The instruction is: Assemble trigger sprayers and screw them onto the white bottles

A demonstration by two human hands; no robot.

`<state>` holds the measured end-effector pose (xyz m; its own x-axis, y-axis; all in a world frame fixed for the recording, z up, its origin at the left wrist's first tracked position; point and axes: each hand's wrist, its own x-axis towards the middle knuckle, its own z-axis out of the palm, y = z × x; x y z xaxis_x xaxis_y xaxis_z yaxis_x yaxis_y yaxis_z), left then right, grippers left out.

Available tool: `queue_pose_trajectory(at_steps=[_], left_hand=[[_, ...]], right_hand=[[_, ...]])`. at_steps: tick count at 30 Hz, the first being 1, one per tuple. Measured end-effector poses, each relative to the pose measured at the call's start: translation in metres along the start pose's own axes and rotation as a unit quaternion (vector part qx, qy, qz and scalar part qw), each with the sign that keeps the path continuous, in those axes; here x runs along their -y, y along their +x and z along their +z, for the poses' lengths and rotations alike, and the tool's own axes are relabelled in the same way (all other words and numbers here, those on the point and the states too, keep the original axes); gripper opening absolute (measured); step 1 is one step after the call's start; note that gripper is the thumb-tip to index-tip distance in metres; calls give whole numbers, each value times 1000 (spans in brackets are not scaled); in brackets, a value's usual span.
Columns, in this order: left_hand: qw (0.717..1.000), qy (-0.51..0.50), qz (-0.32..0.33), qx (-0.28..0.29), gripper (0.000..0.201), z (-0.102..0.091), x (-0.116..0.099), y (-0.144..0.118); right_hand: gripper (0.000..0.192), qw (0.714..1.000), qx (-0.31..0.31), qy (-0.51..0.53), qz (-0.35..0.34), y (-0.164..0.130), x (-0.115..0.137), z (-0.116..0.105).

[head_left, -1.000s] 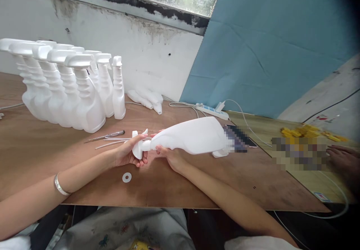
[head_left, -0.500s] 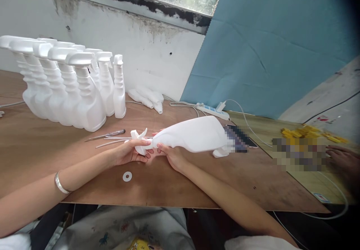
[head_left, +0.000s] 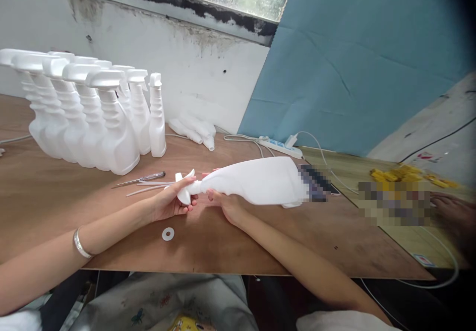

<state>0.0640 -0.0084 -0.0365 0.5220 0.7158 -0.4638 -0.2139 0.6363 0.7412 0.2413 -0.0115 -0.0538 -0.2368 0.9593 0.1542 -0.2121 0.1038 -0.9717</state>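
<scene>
A white plastic bottle [head_left: 260, 179] lies on its side in front of me, its neck toward the left. My right hand [head_left: 226, 204] is closed around the bottle near its neck. My left hand [head_left: 174, 199] grips a white trigger spray head [head_left: 185, 192], which sits at the bottle's mouth; whether it is fully seated I cannot tell. Just behind the left hand lie several thin white tubes [head_left: 143, 188] and a screwdriver [head_left: 143, 177]. A flat white ring [head_left: 168, 233] rests on the table closer to me.
Assembled spray bottles [head_left: 121, 142] stand in rows at the left. Several white bottles [head_left: 195, 130] lie by the wall. A power strip [head_left: 282, 147] with cables is at the back. At right, a co-worker's hand [head_left: 448, 207] is near yellow pieces [head_left: 399, 174] and a blurred patch.
The left hand's fingers have shifted around the spray head, which has turned a little. The bottle's wide end has rolled or dropped slightly, covering more of the white piece beside it.
</scene>
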Motion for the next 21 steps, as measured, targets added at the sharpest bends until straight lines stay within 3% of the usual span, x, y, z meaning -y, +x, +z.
queue_pose_trajectory(at_steps=[3,9,21], left_hand=[[1000,14,-11,-11,50,0,0,1],[998,24,52,8,28,1,1,-2],[993,22,114,18,34,3,4,-6]], right_hand=[[17,1000,4,-28,0,0,-2,-2],[17,1000,15,5,12,1,-3,-1],[21,998,14,57,16,0,2,2]])
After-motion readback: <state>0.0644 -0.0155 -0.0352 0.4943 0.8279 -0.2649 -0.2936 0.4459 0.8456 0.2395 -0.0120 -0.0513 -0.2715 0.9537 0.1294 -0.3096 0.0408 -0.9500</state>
